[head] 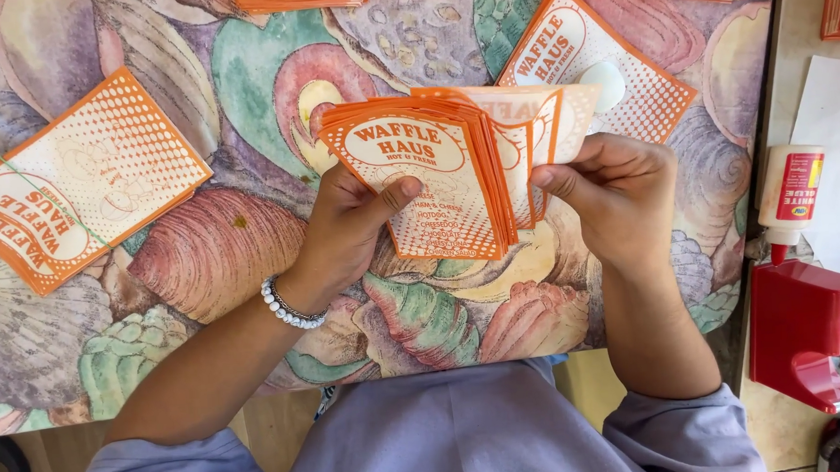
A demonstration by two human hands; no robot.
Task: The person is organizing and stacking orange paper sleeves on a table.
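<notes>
Together, left hand (349,231) and right hand (616,194) close their fingers on a thin, light, floppy stack of paper bags (441,174), best gripped at its near side edges.

Both forearms converge from below. Left hand (344,232) curled, thumb extended rightward, beaded bracelet at wrist. Right hand (618,191) curled, fingertips apparently pinching; the fingers themselves are mostly hidden.

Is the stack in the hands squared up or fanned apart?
Fanned apart: the right hand peels sheets off the stack gripped by the left hand.
</notes>
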